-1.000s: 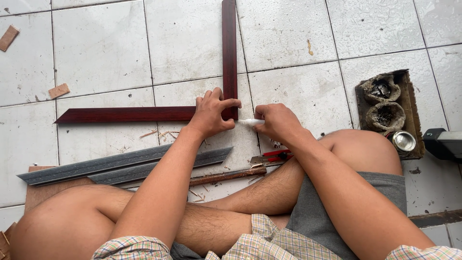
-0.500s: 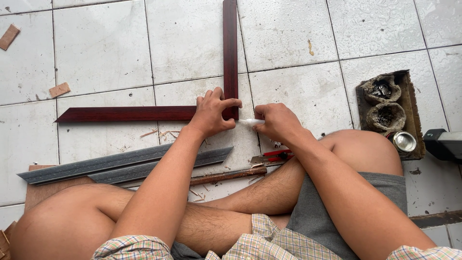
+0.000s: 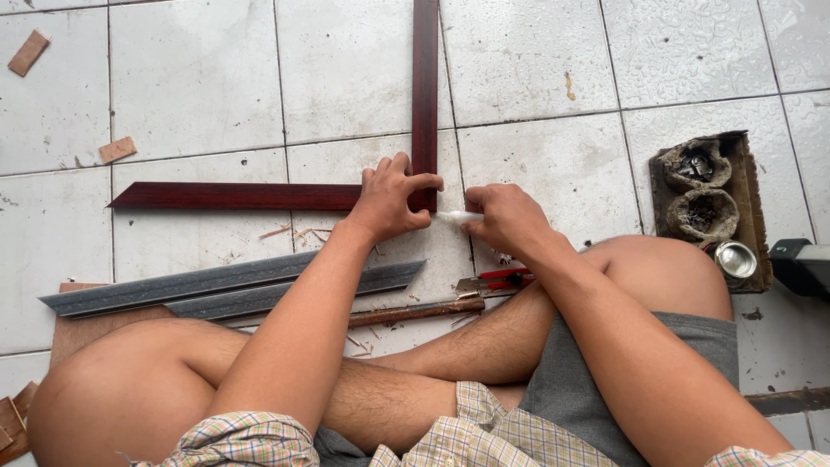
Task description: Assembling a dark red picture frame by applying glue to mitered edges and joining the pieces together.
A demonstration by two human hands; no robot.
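On the white tiled floor (image 3: 216, 86), two dark red wooden moulding strips (image 3: 238, 196) meet in a right-angled corner. Left of that corner, small wood offcuts (image 3: 117, 149) lie on the tiles; below it rest long grey metal moulding lengths (image 3: 233, 285). At the corner itself, the left hand (image 3: 391, 201) presses down, fingers curled over the joint. Just right of it, the right hand (image 3: 510, 216) pinches a small white tube (image 3: 456, 217), its tip toward the corner. Further right sits a red-handled cutter (image 3: 497, 278), then a dirty brown tray (image 3: 713, 207).

No packages, labels, signs or screens show anywhere on the tiled floor.
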